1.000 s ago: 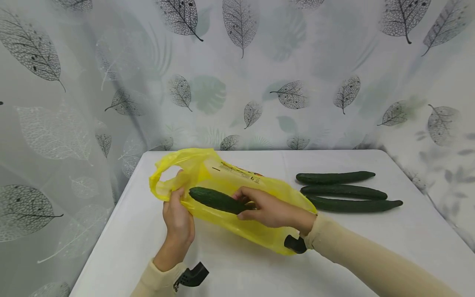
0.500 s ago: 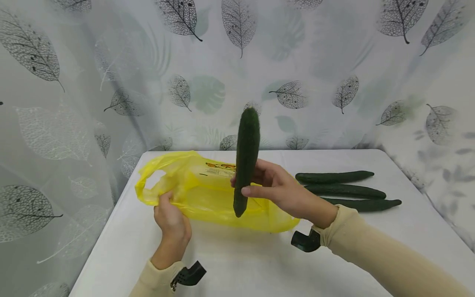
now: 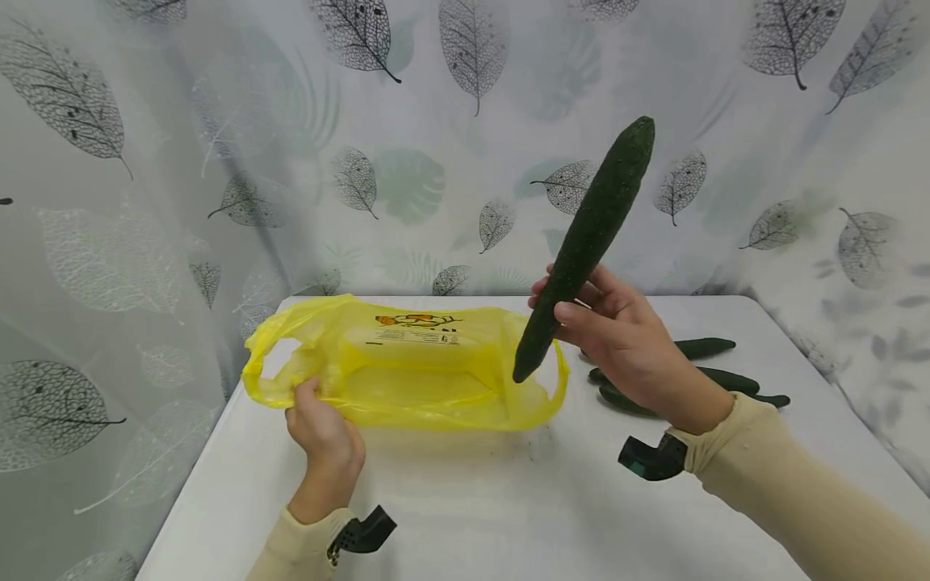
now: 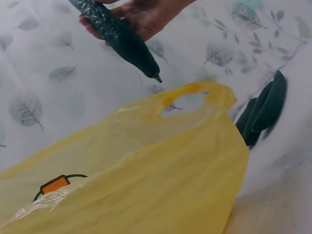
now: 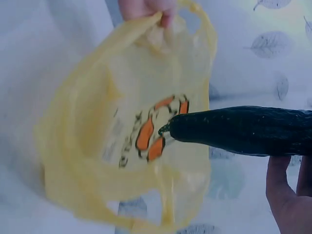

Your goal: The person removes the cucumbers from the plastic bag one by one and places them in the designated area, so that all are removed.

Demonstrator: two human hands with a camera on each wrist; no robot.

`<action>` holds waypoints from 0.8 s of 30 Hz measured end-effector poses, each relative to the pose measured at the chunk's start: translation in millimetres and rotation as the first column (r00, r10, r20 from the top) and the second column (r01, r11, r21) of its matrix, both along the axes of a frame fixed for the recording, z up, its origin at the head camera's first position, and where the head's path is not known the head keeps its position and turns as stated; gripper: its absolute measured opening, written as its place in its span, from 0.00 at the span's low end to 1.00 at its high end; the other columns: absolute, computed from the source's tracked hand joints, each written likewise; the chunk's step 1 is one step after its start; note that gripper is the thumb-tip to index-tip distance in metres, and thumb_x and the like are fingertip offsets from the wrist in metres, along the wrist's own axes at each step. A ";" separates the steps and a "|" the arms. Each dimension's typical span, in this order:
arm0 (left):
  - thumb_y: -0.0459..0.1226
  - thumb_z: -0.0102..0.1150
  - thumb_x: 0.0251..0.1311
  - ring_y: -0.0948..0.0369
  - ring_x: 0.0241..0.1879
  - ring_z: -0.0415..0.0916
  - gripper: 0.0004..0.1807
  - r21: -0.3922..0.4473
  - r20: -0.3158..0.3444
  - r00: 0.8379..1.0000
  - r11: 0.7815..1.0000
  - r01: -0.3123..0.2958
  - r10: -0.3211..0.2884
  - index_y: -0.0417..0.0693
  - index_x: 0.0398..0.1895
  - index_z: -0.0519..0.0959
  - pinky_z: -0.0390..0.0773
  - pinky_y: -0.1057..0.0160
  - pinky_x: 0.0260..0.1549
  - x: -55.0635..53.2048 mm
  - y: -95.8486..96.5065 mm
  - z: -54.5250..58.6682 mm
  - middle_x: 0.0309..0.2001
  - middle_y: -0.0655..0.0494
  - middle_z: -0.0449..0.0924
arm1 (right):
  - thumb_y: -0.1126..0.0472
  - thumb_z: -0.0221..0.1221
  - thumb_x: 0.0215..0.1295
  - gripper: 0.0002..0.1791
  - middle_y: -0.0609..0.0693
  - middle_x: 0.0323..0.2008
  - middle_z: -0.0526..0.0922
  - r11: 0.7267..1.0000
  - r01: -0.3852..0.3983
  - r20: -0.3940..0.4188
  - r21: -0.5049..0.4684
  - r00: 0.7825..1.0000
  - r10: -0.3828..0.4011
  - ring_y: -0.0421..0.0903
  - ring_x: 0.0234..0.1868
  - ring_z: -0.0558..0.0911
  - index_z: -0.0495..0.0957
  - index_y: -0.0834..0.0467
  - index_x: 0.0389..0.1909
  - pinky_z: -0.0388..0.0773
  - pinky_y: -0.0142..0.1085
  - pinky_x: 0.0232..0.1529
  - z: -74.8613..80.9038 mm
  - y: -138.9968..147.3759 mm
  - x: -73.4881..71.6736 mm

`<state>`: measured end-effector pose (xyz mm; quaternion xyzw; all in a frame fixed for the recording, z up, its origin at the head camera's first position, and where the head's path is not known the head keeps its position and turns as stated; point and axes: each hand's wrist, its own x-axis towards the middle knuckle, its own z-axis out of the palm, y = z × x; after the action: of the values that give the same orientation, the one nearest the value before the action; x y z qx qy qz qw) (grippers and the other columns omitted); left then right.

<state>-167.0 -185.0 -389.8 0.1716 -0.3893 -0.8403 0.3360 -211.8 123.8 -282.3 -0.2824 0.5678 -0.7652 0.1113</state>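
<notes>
A yellow plastic bag (image 3: 436, 403) with a printed picture lies across the white table, its mouth spread toward me. My left hand (image 3: 325, 440) grips the bag's edge beside its left handle loop. Raised over the bag's right end is a long dark green cucumber (image 3: 592, 234), tilted with its upper end to the right. My right hand (image 3: 632, 343) holds this cucumber (image 5: 239, 130) near its lower end, between thumb and fingers. In the left wrist view, the stem end of the cucumber (image 4: 129, 44) hangs above the bag's handle (image 4: 209, 90), apart from it.
Behind my right hand, several more cucumbers (image 3: 730, 379) lie side by side on the table (image 3: 465, 508), partly hidden by that hand. A leaf-patterned curtain (image 3: 465, 161) hangs along the table's back and sides. Each wrist carries a black camera (image 3: 654, 457).
My right hand has lifted the cucumber up and to the right, turning it from nearly flat over the bag to steeply tilted. The bag has shifted left with my left hand.
</notes>
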 end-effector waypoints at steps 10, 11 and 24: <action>0.35 0.30 0.73 0.54 0.57 0.67 0.22 -0.035 0.000 0.999 0.999 0.035 -0.035 0.45 0.67 0.60 0.69 0.58 0.62 -1.8 -1.8 -5.7 0.61 0.49 0.67 | 0.76 0.57 0.69 0.21 0.58 0.54 0.80 0.964 0.195 -0.184 0.182 0.969 -0.162 0.51 0.56 0.79 0.73 0.65 0.62 0.77 0.37 0.57 -12.3 51.7 -8.0; 0.35 0.29 0.73 0.54 0.58 0.67 0.22 -0.037 0.005 0.999 0.999 0.040 -0.039 0.46 0.67 0.60 0.69 0.58 0.62 -1.7 -1.8 -6.0 0.61 0.49 0.66 | 0.75 0.59 0.68 0.21 0.57 0.54 0.81 0.945 0.235 -0.218 0.225 0.958 -0.187 0.50 0.55 0.80 0.74 0.65 0.61 0.77 0.35 0.56 -14.2 56.1 -8.3; 0.35 0.31 0.72 0.52 0.58 0.66 0.21 -0.022 0.027 0.999 0.999 0.027 -0.026 0.45 0.66 0.61 0.69 0.59 0.61 -3.8 -1.1 -10.5 0.60 0.50 0.67 | 0.63 0.70 0.61 0.24 0.55 0.53 0.82 0.420 0.640 -0.671 0.643 0.736 -0.095 0.59 0.52 0.82 0.78 0.59 0.58 0.80 0.47 0.47 -60.3 114.5 4.2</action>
<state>-170.8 -186.1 -400.2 0.1740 -0.4054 -0.8379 0.3214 -207.6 238.3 -342.6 -0.2534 0.9198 -0.2786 -0.1105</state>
